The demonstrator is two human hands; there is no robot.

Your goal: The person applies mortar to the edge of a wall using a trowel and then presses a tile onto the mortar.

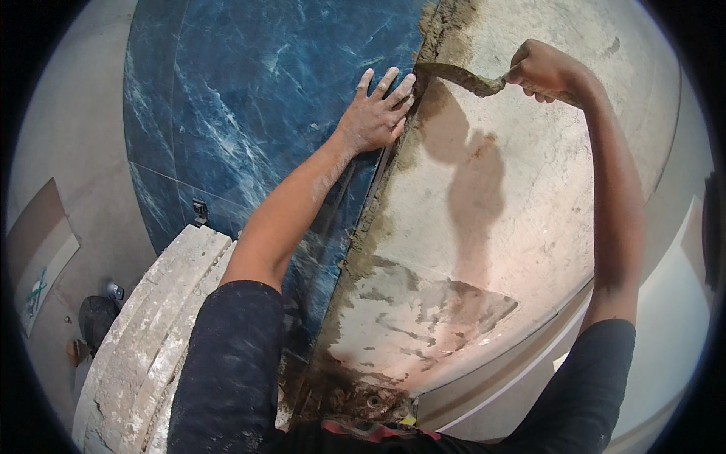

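My left hand [374,117] rests with fingers spread on the glossy blue, white-veined tile [265,98], close to its right edge. In my raised right hand [550,69] I grip the handle of a trowel [463,79]. Its mortar-coated blade reaches left to the tile's edge, just beyond my left fingertips. Wet grey mortar [446,34] is packed in a rough strip along that edge. To the right is a pale, rough wall surface [537,181], with my arm's shadow and a damp smeared patch low on it.
Dusty, mortar-spattered planks [144,340] stand at the lower left, with a small black clip-like object [200,210] at their far end. Crumbled debris [370,401] lies at the bottom near my body. A flat panel [45,257] is at the far left.
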